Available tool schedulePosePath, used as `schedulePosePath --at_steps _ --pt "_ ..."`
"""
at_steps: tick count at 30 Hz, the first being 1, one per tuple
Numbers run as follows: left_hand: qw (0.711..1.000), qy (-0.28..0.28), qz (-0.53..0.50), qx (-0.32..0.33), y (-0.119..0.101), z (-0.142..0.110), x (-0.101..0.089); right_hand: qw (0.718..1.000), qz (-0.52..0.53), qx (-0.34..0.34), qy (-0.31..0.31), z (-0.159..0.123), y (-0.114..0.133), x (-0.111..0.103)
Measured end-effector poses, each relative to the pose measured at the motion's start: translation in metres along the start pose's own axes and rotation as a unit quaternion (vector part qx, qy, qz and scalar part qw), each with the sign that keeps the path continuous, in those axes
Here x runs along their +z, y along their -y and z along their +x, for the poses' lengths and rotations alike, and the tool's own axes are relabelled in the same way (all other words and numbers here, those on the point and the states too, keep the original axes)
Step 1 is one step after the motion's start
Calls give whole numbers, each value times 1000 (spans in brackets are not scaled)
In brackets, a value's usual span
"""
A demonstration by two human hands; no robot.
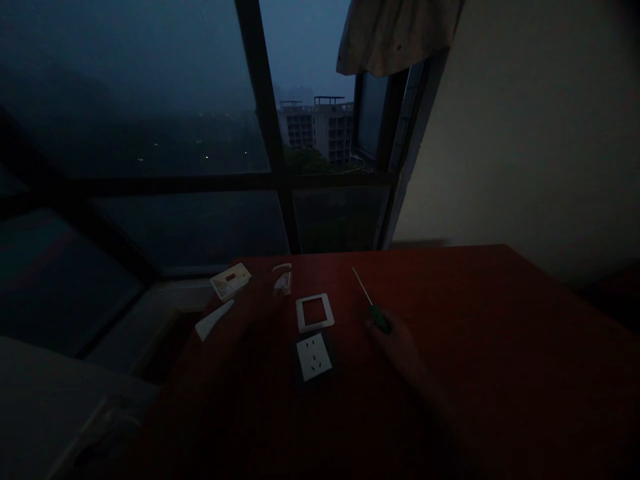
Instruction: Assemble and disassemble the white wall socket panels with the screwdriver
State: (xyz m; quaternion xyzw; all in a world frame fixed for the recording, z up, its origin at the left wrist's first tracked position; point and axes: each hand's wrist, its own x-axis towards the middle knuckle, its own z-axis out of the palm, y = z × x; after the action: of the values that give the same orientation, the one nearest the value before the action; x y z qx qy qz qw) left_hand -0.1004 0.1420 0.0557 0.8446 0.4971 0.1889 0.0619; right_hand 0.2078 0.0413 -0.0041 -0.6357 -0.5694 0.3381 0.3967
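The room is very dim. My right hand (pixel 396 343) rests on a red-brown table (pixel 490 320), its fingers closed around the green handle of a screwdriver (pixel 373 310) whose thin shaft points away to the upper left. My left hand (pixel 257 308) is a dark shape reaching toward a small white part (pixel 283 279) at the table's far edge; its fingers are too dark to make out. Between the hands lie a white square frame (pixel 315 312) and, closer to me, a white socket face (pixel 313 357) on a dark backing.
A white switch-like plate (pixel 231 281) and a narrow white strip (pixel 214 320) lie at the table's left edge. Behind is a large dark-framed window (pixel 270 167) onto a dusk view, with a pale wall (pixel 525 133) to the right and a cloth (pixel 395 33) hanging above.
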Motion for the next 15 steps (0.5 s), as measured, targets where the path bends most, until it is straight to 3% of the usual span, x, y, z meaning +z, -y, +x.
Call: schedulePosePath --at_steps 3,7,15 --pt "1000 6 -10 12 -27 -5 12 1000 1 -3 6 -1 1 -1" --pt "992 108 -39 59 -49 -9 30 1000 -1 -3 9 -2 3 -2" --pt "991 114 -44 55 -48 -9 44 1000 8 2 16 -4 4 -1"
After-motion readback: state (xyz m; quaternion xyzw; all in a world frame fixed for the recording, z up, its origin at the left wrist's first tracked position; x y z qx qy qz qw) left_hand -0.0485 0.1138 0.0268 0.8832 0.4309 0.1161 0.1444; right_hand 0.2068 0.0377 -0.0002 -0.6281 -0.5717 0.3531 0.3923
